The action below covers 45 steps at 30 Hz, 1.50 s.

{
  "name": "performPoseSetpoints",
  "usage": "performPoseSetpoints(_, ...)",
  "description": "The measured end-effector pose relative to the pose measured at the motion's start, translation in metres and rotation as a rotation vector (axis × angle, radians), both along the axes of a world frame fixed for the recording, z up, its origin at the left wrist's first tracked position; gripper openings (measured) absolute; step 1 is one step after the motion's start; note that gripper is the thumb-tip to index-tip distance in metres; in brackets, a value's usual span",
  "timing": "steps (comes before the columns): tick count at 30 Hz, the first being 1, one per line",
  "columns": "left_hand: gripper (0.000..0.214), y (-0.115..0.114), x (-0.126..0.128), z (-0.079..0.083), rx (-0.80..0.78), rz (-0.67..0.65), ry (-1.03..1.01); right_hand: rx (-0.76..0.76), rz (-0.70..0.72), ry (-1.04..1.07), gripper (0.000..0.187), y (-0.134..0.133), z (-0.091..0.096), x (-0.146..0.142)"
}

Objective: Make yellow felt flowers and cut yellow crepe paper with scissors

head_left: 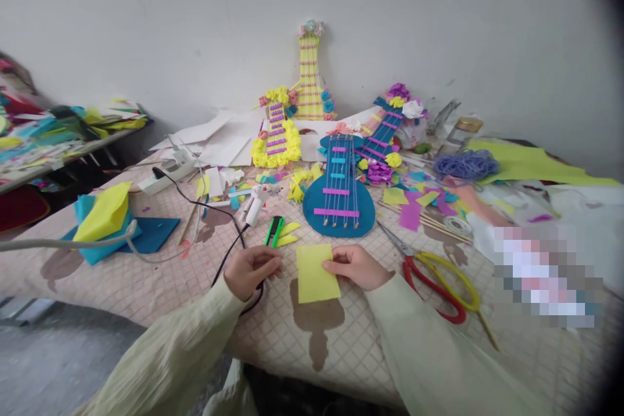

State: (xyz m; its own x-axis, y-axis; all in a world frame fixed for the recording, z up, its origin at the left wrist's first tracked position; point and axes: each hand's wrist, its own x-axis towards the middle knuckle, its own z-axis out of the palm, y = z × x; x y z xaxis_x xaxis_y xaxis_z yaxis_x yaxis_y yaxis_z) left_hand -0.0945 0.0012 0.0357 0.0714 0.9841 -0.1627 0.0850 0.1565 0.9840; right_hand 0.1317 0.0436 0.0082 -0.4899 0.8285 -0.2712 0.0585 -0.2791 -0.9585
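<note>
Closest in, the near edge of the surface [341, 344], with checked cloth bare between two pale sleeves. Right hand [358, 266] pinching the right edge of the yellow sheet [314, 276], which lies flat on the cloth, straight in front of the body. Left hand [251, 270] just left of the sheet, not touching it, fingers curled in, lying over the black cord [233, 248]; cannot tell if anything is inside. Open cloth further left of that hand.

Red and yellow scissors [408, 255] close by on the right, blades pointing away. A bit further off, a green cutter [274, 231] and a white glue gun [254, 205]. Then the blue guitar [338, 192], with scraps crowded all round it. Furthest back, a small yellow guitar [277, 136], and a tall yellow guitar [309, 78] leaning on the wall [439, 13]. Any writing too small or blurred to read.
</note>
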Motion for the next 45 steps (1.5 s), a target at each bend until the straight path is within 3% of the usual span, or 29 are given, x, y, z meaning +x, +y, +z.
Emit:
performPoseSetpoints(2, 0.024, 0.0, -0.003, -0.003, 0.099, -0.033, 0.052, 0.008, -0.016, 0.013, 0.025, 0.0, -0.001, -0.001)
performPoseSetpoints(6, 0.049, -0.002, 0.007, -0.01, 0.273, -0.281, 0.192, 0.031, -0.065, 0.033, 0.026, 0.0, 0.002, -0.001)
performPoseSetpoints(8, 0.052, -0.001, 0.017, -0.01, 0.34, -0.343, 0.251, 0.044, -0.081, 0.043, 0.027, 0.0, 0.006, -0.001)
performPoseSetpoints(15, 0.037, 0.019, 0.045, 0.006, 0.543, -0.312, 0.444, 0.149, -0.164, 0.099, 0.025, 0.0, 0.022, 0.004)
performPoseSetpoints(18, 0.031, 0.024, 0.048, 0.01, 0.551, -0.229, 0.401, 0.224, -0.249, 0.131, 0.032, 0.0, 0.025, 0.006)
performPoseSetpoints(21, 0.025, 0.027, 0.049, 0.012, 0.525, -0.146, 0.303, 0.391, -0.264, 0.143, 0.043, -0.001, 0.025, 0.009)
performPoseSetpoints(24, 0.024, 0.029, 0.053, 0.014, 0.495, -0.151, 0.221, 0.543, -0.197, 0.084, 0.032, 0.0, 0.022, 0.011)
performPoseSetpoints(28, 0.023, 0.036, 0.066, 0.018, 0.49, -0.209, 0.193, 0.672, -0.223, 0.064, 0.018, 0.006, 0.02, 0.016)
performPoseSetpoints(33, 0.028, 0.048, 0.07, 0.029, 0.529, -0.221, 0.211, 0.587, -0.319, 0.141, 0.021, 0.008, 0.023, 0.029)
performPoseSetpoints(37, 0.03, 0.046, 0.041, 0.035, 0.571, -0.061, 0.39, 0.467, -0.366, 0.126, 0.023, 0.005, 0.025, 0.034)
performPoseSetpoints(40, 0.027, 0.039, 0.012, 0.025, 0.567, 0.08, 0.659, 0.273, -0.249, 0.191, 0.036, 0.0, 0.024, 0.026)
performPoseSetpoints(45, 0.045, 0.031, -0.013, -0.009, 0.517, 0.042, 1.081, -0.121, 0.068, 0.23, 0.072, -0.02, 0.021, -0.002)
